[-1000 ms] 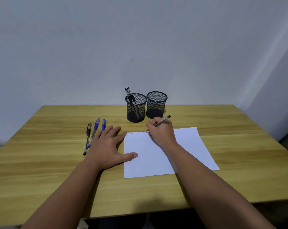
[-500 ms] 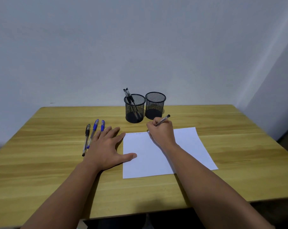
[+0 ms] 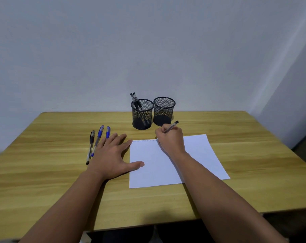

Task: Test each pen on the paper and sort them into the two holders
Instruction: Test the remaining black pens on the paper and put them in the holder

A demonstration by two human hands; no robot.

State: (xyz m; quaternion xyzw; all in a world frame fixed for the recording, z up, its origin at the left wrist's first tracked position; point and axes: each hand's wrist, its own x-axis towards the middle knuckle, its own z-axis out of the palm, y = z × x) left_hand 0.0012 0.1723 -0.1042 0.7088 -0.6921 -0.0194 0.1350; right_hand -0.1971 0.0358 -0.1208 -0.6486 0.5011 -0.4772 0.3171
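Pale walls frame a wooden desk where your pen test is under way. Your right hand is closed around a black pen in a writing grip, its tip hidden behind your fingers at the top edge of the white sheet of paper, where a faint line of scribble already runs from the left corner. Your left hand lies flat and empty, fingers spread, thumb on the sheet's left margin, and partly covers the three untested pens lying beside it, one black and two blue.

Two mesh holders stand side by side at the back of the desk: the left holder has black pens leaning in it, while the right holder looks empty. Keep that thumb pressed down so the sheet cannot slide, and write with light, even pressure long enough to judge the ink; the marks so far are pale and hard to read from here. Start the next pen's mark on clean paper just past this scribble, so each result stays distinct. Decide the holder before lifting the pen away.
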